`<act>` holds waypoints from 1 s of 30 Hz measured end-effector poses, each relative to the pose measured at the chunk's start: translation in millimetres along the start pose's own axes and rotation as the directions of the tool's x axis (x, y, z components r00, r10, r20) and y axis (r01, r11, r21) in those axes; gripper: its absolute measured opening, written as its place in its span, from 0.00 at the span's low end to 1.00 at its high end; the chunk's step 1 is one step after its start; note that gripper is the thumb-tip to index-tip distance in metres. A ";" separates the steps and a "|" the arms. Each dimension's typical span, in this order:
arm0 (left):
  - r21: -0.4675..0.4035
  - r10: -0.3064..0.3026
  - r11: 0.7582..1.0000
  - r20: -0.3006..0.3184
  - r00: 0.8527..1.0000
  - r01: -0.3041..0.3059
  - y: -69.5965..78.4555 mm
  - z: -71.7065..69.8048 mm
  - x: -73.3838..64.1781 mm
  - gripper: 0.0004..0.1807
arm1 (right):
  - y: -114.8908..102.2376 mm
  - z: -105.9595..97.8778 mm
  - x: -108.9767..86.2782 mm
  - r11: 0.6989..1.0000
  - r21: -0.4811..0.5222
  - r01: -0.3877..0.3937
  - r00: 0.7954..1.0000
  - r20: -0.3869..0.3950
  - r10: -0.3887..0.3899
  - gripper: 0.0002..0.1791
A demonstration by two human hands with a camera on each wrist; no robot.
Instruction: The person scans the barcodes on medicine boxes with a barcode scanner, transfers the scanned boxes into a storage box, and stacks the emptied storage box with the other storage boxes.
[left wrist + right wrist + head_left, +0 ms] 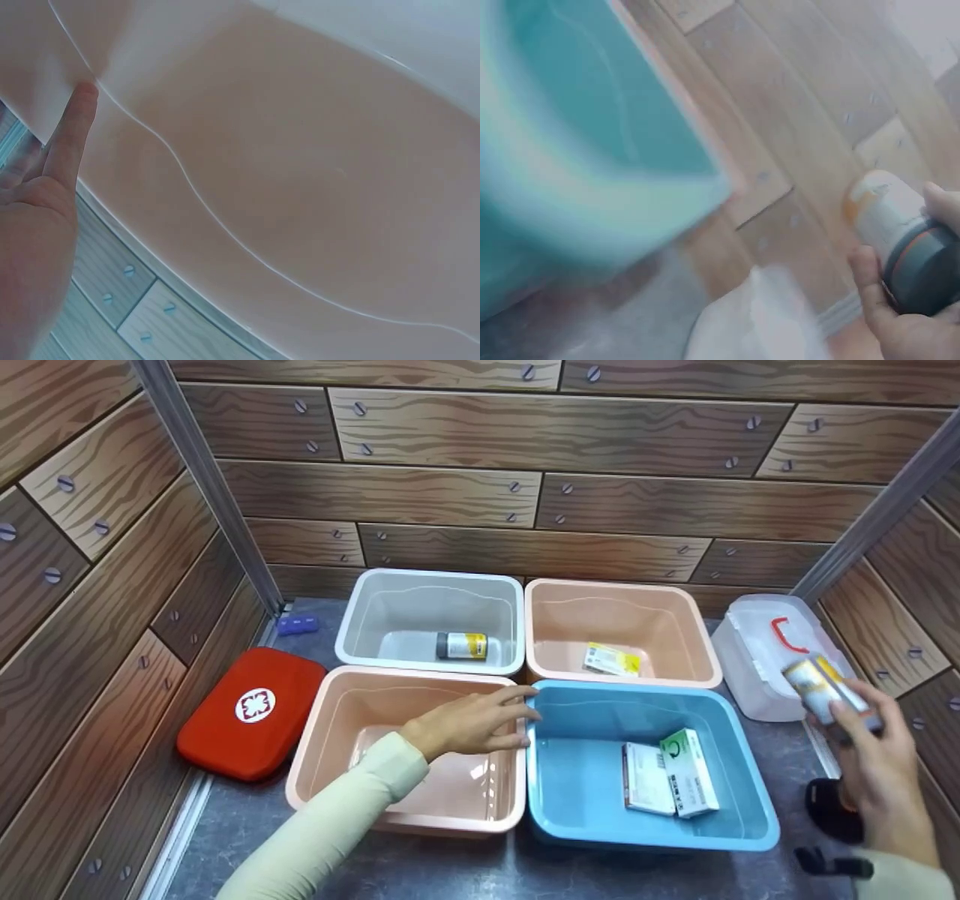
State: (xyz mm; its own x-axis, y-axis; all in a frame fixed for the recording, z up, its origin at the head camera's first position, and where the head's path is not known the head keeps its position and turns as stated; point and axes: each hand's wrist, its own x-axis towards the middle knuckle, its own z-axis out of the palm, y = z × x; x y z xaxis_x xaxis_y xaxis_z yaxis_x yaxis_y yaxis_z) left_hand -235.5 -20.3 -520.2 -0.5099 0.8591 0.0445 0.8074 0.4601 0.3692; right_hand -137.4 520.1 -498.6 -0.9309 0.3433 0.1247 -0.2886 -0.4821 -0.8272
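My right hand [881, 750] grips a white pill bottle [823, 688] with a yellow-orange label, at the far right beside the clear lidded box. In the right wrist view, the bottle's dark cap [928, 264] points back toward the palm. Fingers spread, my left hand [469, 724] reaches over the front peach bin [307, 750], with its fingertips at the rim of the blue bin [652, 840]. Two medicine boxes, one white [646, 780] and one green and white [688, 772], lean together inside the blue bin.
A dark-capped bottle [461, 646] lies in the back grey bin [397, 607]; a yellow-white box [611, 660] in the back peach bin [622, 592]. A red first-aid case [251, 716] and purple pill case [298, 625] sit left; the clear box [757, 660] right, near a black object [829, 810].
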 end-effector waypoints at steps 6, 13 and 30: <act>-0.004 -0.003 1.000 0.005 1.000 0.003 0.1 1.2 -0.2 0.26 | 3.0 51.5 31.2 0.978 -0.209 -0.014 0.982 0.182 0.053 0.26; -0.017 -0.013 1.000 0.008 1.000 0.013 0.2 0.8 0.0 0.26 | 29.0 116.6 65.0 0.908 -0.418 0.034 0.934 0.336 0.119 0.22; -0.016 -0.018 1.000 0.014 1.000 0.019 0.1 -0.6 -0.2 0.27 | 148.2 253.6 99.3 0.790 -0.599 -0.134 0.736 0.474 0.484 0.27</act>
State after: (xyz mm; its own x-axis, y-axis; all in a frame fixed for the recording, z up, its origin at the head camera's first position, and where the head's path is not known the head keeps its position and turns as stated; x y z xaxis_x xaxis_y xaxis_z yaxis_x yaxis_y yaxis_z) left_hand -235.5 -20.5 -519.5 -0.5205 0.8535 0.0248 0.7929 0.4724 0.3850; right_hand -329.4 278.3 -469.9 -0.9307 -0.3625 -0.0487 0.0305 0.0558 -0.9980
